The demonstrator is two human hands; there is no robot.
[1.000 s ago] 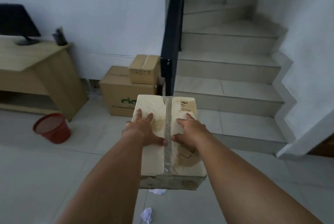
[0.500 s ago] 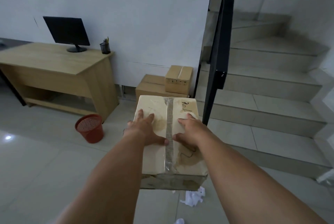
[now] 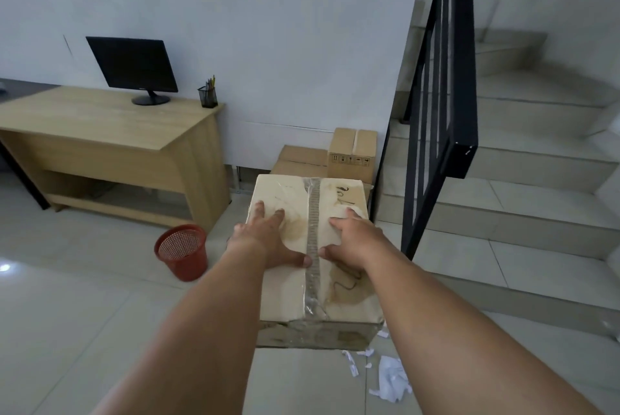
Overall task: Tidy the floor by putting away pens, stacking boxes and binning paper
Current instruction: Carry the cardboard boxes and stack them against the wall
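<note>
Two hands, the left hand (image 3: 265,237) and right hand (image 3: 355,240), are spread flat with straight fingers on the taped cardboard box (image 3: 295,294) at centre frame, best kept level and lowered squarely onto the stacked cartons (image 3: 352,149) just above; its handwritten scrawl cannot be read.

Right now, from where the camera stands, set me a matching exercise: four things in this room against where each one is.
Things
1. monitor
2. red mesh bin
3. torn paper
4. taped box

Places
a. standing on the floor beside the desk
b. under the left hand and right hand
c. on top of the desk
d. scattered on the floor, nearest the camera

Pairs: 1-c, 2-a, 3-d, 4-b
</note>
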